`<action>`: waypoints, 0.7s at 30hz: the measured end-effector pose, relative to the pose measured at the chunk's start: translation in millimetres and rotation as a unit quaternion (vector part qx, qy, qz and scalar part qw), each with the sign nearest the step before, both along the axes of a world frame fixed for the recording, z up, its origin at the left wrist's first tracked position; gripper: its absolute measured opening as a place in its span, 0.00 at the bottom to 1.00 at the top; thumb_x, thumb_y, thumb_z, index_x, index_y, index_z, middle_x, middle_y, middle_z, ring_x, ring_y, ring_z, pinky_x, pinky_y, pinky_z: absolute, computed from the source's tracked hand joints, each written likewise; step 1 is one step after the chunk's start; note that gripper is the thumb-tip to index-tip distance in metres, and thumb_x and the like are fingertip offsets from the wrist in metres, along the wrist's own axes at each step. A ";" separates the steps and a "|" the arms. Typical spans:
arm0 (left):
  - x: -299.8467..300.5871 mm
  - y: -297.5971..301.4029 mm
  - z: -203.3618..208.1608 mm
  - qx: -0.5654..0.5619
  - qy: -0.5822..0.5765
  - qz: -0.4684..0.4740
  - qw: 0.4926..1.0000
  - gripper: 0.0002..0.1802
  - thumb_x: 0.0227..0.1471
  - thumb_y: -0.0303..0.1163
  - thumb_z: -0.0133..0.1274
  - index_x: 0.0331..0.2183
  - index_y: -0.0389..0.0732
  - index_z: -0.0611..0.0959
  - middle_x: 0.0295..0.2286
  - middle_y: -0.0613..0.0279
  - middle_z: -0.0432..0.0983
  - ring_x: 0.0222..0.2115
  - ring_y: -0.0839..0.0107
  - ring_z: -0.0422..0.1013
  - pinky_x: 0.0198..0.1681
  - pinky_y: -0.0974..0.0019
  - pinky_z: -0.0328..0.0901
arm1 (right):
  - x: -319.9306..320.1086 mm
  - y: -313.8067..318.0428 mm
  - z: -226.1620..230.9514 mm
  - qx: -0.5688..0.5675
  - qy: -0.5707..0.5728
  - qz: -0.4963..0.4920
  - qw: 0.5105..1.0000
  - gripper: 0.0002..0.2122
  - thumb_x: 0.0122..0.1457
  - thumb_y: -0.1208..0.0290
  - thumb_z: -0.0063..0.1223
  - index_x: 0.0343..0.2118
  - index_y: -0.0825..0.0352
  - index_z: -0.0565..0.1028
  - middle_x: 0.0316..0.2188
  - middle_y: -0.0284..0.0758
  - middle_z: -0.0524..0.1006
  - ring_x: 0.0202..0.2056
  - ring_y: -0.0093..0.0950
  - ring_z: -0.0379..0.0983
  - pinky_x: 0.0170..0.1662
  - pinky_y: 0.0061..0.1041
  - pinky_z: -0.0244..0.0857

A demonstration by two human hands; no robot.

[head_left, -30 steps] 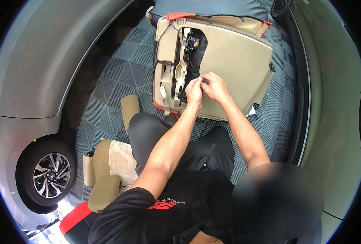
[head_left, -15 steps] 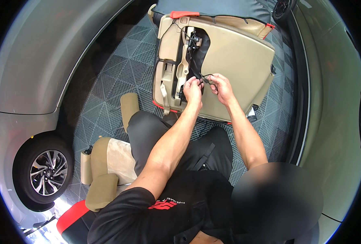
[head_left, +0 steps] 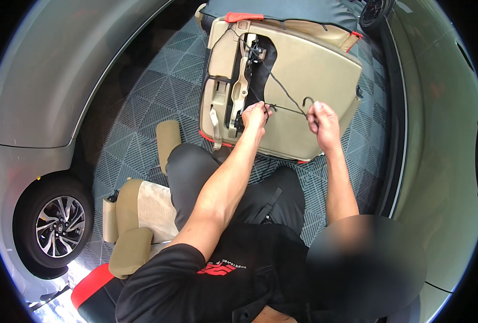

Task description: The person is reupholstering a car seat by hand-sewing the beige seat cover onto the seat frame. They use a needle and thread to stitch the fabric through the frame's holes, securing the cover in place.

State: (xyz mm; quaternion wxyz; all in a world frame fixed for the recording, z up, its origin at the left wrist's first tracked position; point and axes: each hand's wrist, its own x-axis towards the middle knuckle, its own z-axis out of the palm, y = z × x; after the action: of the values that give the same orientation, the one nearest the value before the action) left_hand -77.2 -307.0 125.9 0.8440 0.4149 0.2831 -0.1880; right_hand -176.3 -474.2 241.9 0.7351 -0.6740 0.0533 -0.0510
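Note:
In front of me lies a car seat part with a beige back panel (head_left: pixel 314 70) and a slot-shaped opening along its left side. Inside the opening sit a beige metal bracket and a black mechanism (head_left: pixel 257 52). My left hand (head_left: pixel 256 115) is closed on a black cord at the edge of the opening. My right hand (head_left: pixel 324 124), a closed fist over the panel, grips the black cord (head_left: pixel 286 92). One stretch of it runs back to the mechanism, another goes across to my left hand. A hooked loose end rises beside my right fingers.
Beside my left knee are a beige padded piece (head_left: pixel 168 141) and tan upholstered parts (head_left: pixel 133 253). A red and black cover (head_left: pixel 95 285) lies at lower left. Silver bodywork (head_left: pixel 34 81) with a wheel (head_left: pixel 61 226) borders the left, and another car body (head_left: pixel 438 124) the right.
My right hand has moved right, away from my left, drawing the cord out straighter across the panel. My left hand has stayed near the opening.

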 end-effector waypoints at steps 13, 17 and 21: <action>4.5 -2.9 6.5 0.002 0.002 -0.039 0.999 0.14 0.61 0.40 0.56 0.41 0.39 0.79 0.34 0.63 0.78 0.38 0.62 0.79 0.46 0.53 0.69 | -6.3 6.4 10.8 -0.324 0.144 0.100 0.930 0.14 0.62 0.64 0.60 0.43 0.71 0.82 0.30 0.38 0.83 0.33 0.22 0.77 0.39 0.26 0.72; 6.1 -2.0 10.1 -0.007 0.023 -0.058 0.998 0.11 0.62 0.37 0.55 0.41 0.39 0.79 0.33 0.62 0.77 0.35 0.64 0.78 0.44 0.55 0.73 | -10.3 10.2 7.6 -0.349 0.150 0.110 0.918 0.15 0.63 0.63 0.60 0.41 0.73 0.82 0.29 0.34 0.82 0.32 0.21 0.76 0.37 0.25 0.70; -2.9 -0.7 17.2 -0.034 0.033 -0.057 0.997 0.09 0.63 0.33 0.53 0.39 0.37 0.79 0.32 0.62 0.76 0.32 0.68 0.76 0.38 0.61 0.75 | 7.5 17.6 -2.1 -0.475 0.126 0.094 0.866 0.14 0.61 0.63 0.58 0.40 0.68 0.83 0.31 0.42 0.84 0.35 0.34 0.81 0.41 0.34 0.73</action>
State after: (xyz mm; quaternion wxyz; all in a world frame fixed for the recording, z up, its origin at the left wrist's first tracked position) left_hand -80.0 -307.7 143.1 0.8358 0.3946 0.2804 -0.2593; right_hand -168.7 -456.7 239.9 0.3146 -0.9440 0.0513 0.0848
